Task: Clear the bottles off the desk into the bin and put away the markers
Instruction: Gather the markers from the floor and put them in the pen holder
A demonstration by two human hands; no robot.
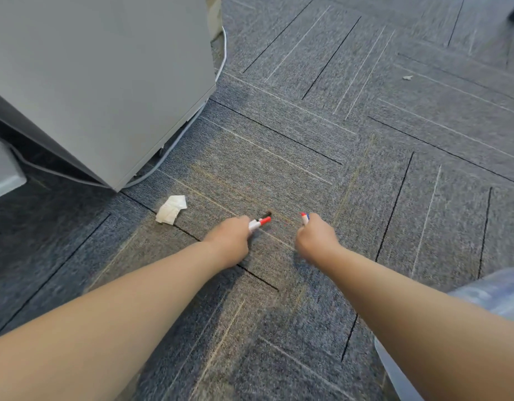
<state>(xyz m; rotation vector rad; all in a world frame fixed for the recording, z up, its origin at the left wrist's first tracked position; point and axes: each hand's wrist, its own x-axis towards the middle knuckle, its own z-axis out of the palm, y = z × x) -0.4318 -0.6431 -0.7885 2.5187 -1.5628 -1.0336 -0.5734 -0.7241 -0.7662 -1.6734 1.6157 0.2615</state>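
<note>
Grey carpet tiles (307, 125) fill the view, striped with thin dark and pale lines, and at far left a grey cabinet (105, 82) stands on them with a white cable (224, 50) trailing round its corner. Just ahead of it, a crumpled white paper scrap (172, 209) lies on the floor, near the left hand (231, 237) but not touching. That hand is fisted tight round a red-capped marker (260, 222), cap end poking out past the knuckles. Across a small gap, the right hand (316, 241) is also closed, gripping what looks like two markers (305, 217), red and blue tips showing. No desk, bottles or bin in sight. These markers should be light, stiff and smooth-barrelled, so a mid-barrel hold suits them best; caps could pop off if squeezed there.
</note>
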